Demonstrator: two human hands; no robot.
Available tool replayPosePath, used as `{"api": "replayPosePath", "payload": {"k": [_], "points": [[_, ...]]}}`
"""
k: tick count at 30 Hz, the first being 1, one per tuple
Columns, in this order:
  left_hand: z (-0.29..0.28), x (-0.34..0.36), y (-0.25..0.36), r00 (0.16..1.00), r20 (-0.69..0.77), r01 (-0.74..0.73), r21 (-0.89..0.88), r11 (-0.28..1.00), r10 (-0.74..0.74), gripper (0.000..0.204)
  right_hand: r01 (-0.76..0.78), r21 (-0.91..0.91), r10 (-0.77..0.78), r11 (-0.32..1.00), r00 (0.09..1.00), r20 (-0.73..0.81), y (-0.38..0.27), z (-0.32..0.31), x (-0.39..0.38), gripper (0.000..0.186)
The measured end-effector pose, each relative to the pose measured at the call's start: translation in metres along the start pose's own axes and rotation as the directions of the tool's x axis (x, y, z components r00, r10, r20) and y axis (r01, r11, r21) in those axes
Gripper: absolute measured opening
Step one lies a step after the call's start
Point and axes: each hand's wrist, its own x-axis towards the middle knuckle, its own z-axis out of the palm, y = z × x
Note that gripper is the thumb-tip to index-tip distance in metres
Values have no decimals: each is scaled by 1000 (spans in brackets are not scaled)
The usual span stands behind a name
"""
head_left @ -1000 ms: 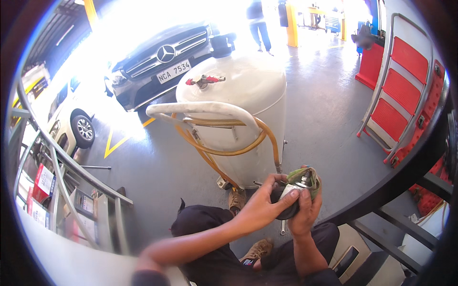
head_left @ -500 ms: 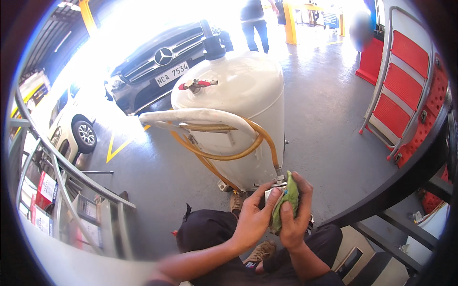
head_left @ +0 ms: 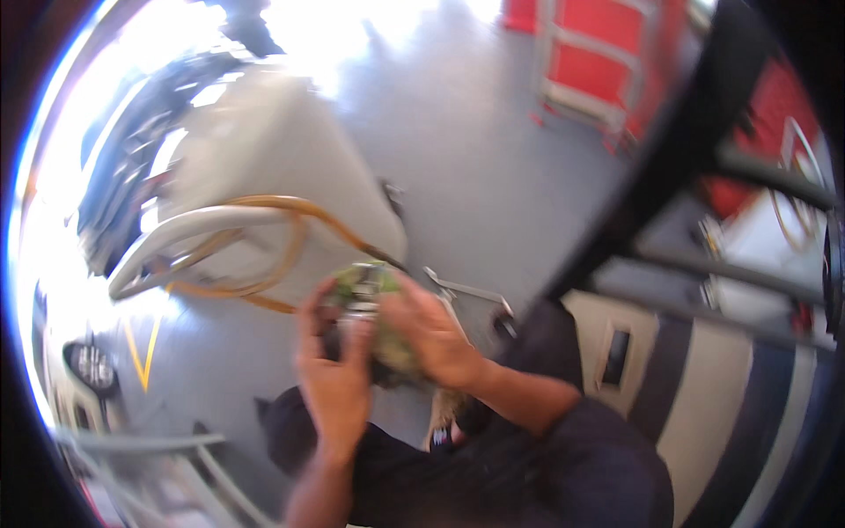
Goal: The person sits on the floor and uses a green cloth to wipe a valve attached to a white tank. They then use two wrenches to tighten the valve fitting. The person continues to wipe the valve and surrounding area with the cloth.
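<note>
My left hand (head_left: 336, 365) is closed round a small metal part (head_left: 363, 293), its thumb and fingers on either side. My right hand (head_left: 436, 339) presses a green cloth (head_left: 396, 354) against the same part from the right. Some of the cloth also shows above the part. Motion blur hides the part's exact shape. Both hands are together above my knees. Beyond them stands a large off-white tank (head_left: 290, 141) with a curved white handle (head_left: 167, 236) and a looped yellow-brown hose (head_left: 295, 204).
A black frame (head_left: 651, 176) with bars rises at right, beside a striped beige and dark surface (head_left: 695, 370) with a dark phone-like object (head_left: 616, 356) on it. A red-panelled cart (head_left: 598, 53) stands at the far right. A grey metal rail (head_left: 141, 443) is lower left.
The whole view has swung, so the tank now appears further left and tilted. My hands have turned, and the metal part now shows between them with the cloth around it.
</note>
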Motion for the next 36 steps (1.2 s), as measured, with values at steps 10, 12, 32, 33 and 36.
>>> {"api": "replayPosePath", "payload": {"k": [10,12,32,33,36], "points": [[40,112,-25,979,-84,-156,285,946,187,48,96,-101,-113,990,979,-172,-17,0,102,25],[50,127,-5,980,-64,-158,332,930,189,49,171,-8,-167,985,952,-256,-30,4,116,24],[8,-10,-6,988,32,152,-174,973,-149,64,341,-343,-387,875,919,-73,-31,33,8,24],[6,-12,-5,963,67,271,-289,918,-263,65,311,-341,-354,887,933,-70,-33,33,4,24],[-2,-1,-8,841,237,522,-592,614,-486,67,355,-411,-405,840,913,-40,-47,24,-9,21]]}}
